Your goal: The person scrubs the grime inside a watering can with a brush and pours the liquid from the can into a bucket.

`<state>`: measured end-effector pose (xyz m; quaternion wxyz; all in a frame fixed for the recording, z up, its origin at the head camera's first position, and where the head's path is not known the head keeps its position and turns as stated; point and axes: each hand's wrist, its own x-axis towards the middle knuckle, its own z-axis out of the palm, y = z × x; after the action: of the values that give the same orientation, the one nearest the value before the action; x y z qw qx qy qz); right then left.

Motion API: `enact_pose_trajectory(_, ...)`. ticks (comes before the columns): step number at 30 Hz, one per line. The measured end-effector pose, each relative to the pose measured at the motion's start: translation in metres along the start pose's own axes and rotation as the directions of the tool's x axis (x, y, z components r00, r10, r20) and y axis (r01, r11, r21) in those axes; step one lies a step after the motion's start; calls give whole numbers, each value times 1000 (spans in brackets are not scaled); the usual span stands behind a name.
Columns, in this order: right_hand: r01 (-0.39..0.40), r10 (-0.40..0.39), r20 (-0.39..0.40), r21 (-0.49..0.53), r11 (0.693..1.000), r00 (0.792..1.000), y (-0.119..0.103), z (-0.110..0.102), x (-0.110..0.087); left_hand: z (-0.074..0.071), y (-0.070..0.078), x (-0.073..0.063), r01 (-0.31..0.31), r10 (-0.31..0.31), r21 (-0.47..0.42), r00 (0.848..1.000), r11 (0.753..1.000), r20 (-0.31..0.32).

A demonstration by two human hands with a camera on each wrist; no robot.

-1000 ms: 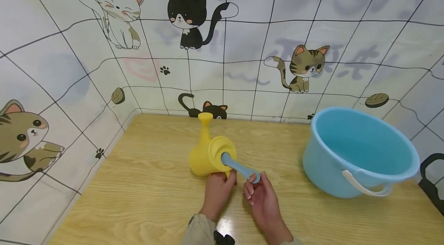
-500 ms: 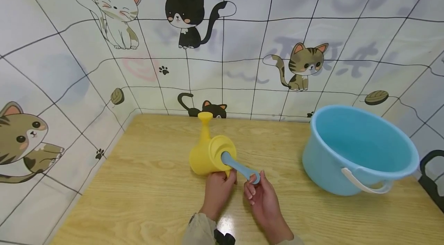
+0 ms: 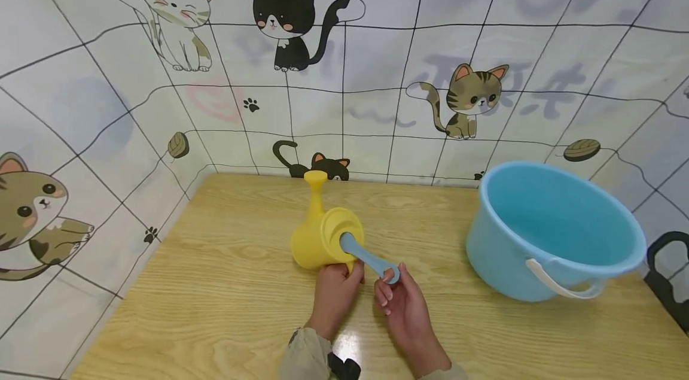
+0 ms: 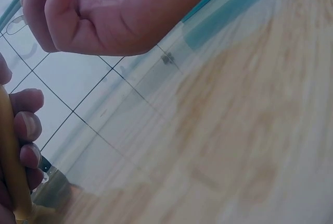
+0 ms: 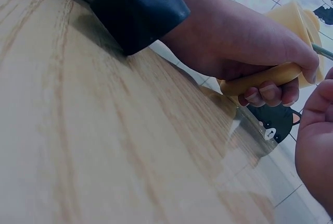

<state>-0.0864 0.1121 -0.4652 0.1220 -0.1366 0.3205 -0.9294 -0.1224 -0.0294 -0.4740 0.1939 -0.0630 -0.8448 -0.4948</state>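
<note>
My left hand grips the handle of a yellow watering can; in the right wrist view its fingers curl around that yellow handle. The can's spout points to the back wall. From the can's round opening sticks a blue-grey tool handle with a ring at its end; its other end is hidden inside the can. My right hand pinches the ring end between thumb and fingers. In the left wrist view the right hand shows at the top, with the left fingers at the left edge.
A large light blue bucket with a white handle stands on the wooden table to the right. Cat-printed white sheeting covers the walls behind and at the left. A black object lies at the right edge.
The whole head view has shifted slightly. Both hands keep their hold on the watering can and the blue-grey tool handle, with no other visible change.
</note>
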Motion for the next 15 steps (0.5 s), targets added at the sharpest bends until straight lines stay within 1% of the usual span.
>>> enact_pose_trajectory(6,-9,9,-2,-24,1000,1000,0,1,0,0,-1,-1,6,-6,4,1000,1000,10)
enact_pose_trajectory(9,-10,10,4,-10,1000,1000,1,2,1,0,-2,0,-6,6,16,1000,1000,-4)
enact_pose_trajectory(11,-5,5,22,5,1000,1000,1,2,2,-1,-2,1,-20,20,32,1000,999,-15)
enact_pose_trajectory(13,6,-7,55,22,1000,998,1,3,3,-1,-1,1,-28,29,44,999,999,-24)
enact_pose_trajectory(15,16,-19,87,34,999,996,2,3,4,-1,-2,1,-28,29,59,999,998,-17)
